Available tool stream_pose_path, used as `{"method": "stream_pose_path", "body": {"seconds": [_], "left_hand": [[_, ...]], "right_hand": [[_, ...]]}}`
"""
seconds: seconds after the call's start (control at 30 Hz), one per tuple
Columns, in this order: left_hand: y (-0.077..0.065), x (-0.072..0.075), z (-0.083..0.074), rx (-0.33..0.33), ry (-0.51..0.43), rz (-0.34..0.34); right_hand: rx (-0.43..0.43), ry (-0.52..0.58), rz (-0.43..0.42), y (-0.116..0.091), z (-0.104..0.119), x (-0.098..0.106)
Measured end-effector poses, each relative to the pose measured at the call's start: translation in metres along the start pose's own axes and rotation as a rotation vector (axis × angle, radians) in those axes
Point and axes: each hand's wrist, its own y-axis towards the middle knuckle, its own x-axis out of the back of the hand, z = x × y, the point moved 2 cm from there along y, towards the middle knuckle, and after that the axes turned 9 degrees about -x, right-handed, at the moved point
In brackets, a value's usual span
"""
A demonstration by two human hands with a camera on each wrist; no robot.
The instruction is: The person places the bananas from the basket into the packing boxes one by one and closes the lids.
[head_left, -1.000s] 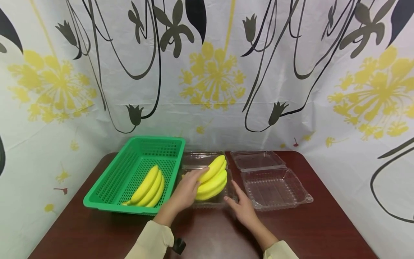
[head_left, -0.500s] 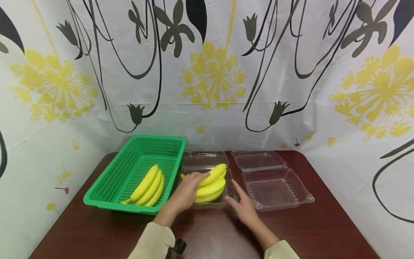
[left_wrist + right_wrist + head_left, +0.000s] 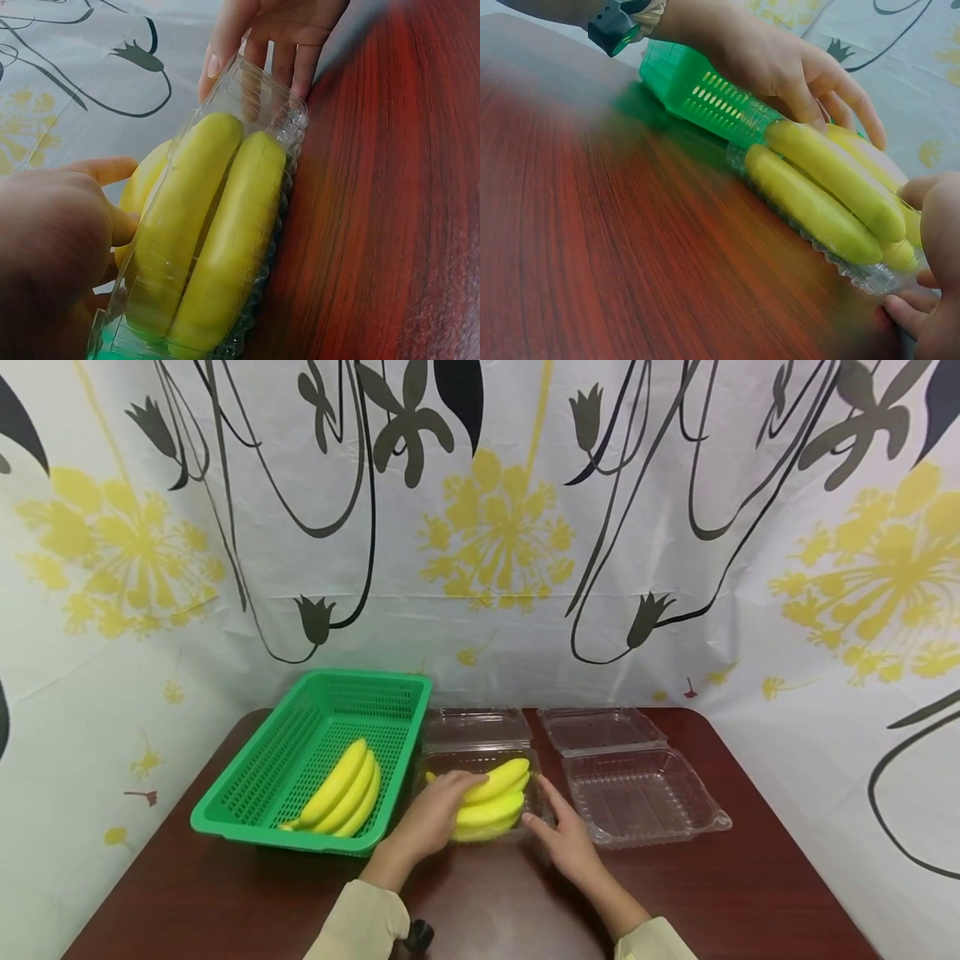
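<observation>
My left hand [image 3: 432, 814] grips a bunch of yellow bananas [image 3: 491, 810] by its left part, its fingers over the top. The bunch sits low inside a clear plastic clamshell container [image 3: 289, 112], its lid [image 3: 476, 727] folded back. Through the clear wall, the bananas lie side by side in the left wrist view. At the container's right end is my right hand [image 3: 566, 843], fingers fairly straight and spread along the wall. Its thumb is at the near corner, close to the banana tips in the right wrist view.
A green plastic basket [image 3: 255, 760] stands at the left with another bunch of bananas [image 3: 341, 793] in it. A second open clamshell container [image 3: 637, 793] lies to the right. Behind the dark red table [image 3: 712, 893] hangs a patterned cloth [image 3: 480, 635].
The left hand has lowered the bananas from above the clamshell container down into it. The right hand has stayed nearly still at the container's right end.
</observation>
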Motion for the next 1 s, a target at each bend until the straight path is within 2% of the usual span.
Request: {"method": "stream_pose_path", "body": {"seconds": [0.17, 0.3, 0.4, 0.47, 0.6, 0.73, 0.87, 1.0], "left_hand": [[-0.003, 0.002, 0.000, -0.008, 0.060, -0.053], [-0.007, 0.003, 0.001, -0.016, 0.105, -0.152], [-0.014, 0.003, 0.003, 0.029, 0.076, -0.232], [-0.020, 0.001, 0.006, 0.077, 0.023, -0.279], [-0.035, -0.004, 0.011, 0.175, -0.134, -0.322], [-0.046, -0.009, 0.015, 0.223, -0.300, -0.347], [-0.054, -0.012, 0.018, 0.264, -0.461, -0.374], [-0.059, -0.016, 0.021, 0.299, -0.589, -0.391]], "right_hand": [[0.002, 0.007, 0.004, 0.000, 0.000, 0.000], [-0.003, 0.015, 0.004, 0.000, -0.001, 0.002], [-0.002, 0.025, 0.003, -0.001, -0.001, 0.003], [-0.013, 0.033, 0.002, -0.002, -0.001, 0.004], [-0.058, 0.029, -0.002, -0.003, -0.001, 0.005], [-0.105, 0.040, 0.001, -0.001, -0.001, 0.006], [-0.129, 0.099, 0.011, 0.003, 0.002, 0.007], [-0.155, 0.139, 0.029, 0.008, 0.007, 0.008]]}}
